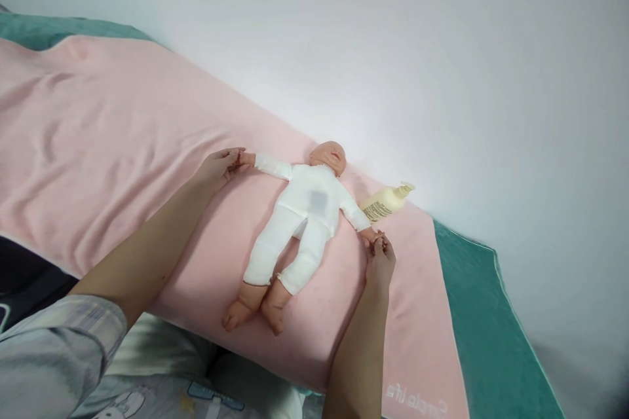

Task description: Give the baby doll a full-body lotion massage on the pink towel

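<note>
Left hand [219,169] and right hand [382,262] hold the doll [308,191] by its hands [369,234].

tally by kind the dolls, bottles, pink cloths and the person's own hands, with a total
Dolls: 1, the doll in white clothing
Bottles: 1, the pump bottle
Pink cloths: 1, the pink cloth under the doll
Person's own hands: 2, the left hand and the right hand
Total: 5

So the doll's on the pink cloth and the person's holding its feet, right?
Not its feet: the head view shows the left hand and right hand each holding one hand of the doll. It is on the pink cloth.
</note>
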`<state>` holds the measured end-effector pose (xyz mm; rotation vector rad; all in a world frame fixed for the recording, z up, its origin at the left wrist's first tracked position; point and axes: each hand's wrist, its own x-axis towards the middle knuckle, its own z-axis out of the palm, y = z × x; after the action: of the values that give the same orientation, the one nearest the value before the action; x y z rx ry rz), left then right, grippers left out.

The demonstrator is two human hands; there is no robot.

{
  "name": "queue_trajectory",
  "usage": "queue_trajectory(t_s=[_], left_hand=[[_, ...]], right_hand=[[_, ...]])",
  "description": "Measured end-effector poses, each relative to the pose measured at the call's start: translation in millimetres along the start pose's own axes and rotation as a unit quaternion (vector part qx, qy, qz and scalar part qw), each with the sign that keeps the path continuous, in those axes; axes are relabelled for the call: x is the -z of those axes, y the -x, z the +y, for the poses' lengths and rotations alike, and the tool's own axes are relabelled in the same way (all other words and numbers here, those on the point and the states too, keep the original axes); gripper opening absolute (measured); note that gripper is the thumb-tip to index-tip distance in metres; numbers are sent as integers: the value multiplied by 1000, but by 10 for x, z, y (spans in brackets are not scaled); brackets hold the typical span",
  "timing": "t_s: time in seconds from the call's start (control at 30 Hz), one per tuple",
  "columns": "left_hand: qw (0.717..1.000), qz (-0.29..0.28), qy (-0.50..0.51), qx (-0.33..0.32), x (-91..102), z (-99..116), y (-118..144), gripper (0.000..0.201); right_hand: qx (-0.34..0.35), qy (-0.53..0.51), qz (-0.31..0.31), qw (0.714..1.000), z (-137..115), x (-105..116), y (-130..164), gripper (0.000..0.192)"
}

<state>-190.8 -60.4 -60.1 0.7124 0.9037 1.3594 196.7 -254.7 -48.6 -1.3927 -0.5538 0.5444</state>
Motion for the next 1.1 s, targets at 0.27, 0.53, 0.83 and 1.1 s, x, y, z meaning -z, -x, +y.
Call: queue_trajectory(t_s=[0.27,0.53,0.83,1.1], left_hand=[[998,-37,-39,-41,52,-54,44,36],[999,21,-22,-16,-89,55,134,17],[999,-18,-4,-30,25,-44,33,21],[998,-31,-32,-40,30,-41,46,37]], right_hand=[[-7,-20,-9,1000,-48,-37,58,59],[16,5,29,999,-32,-69,77,53],[29,-2,50,998,-4,-66,50,52],[16,-9,42,999,-6,-60,39,61]])
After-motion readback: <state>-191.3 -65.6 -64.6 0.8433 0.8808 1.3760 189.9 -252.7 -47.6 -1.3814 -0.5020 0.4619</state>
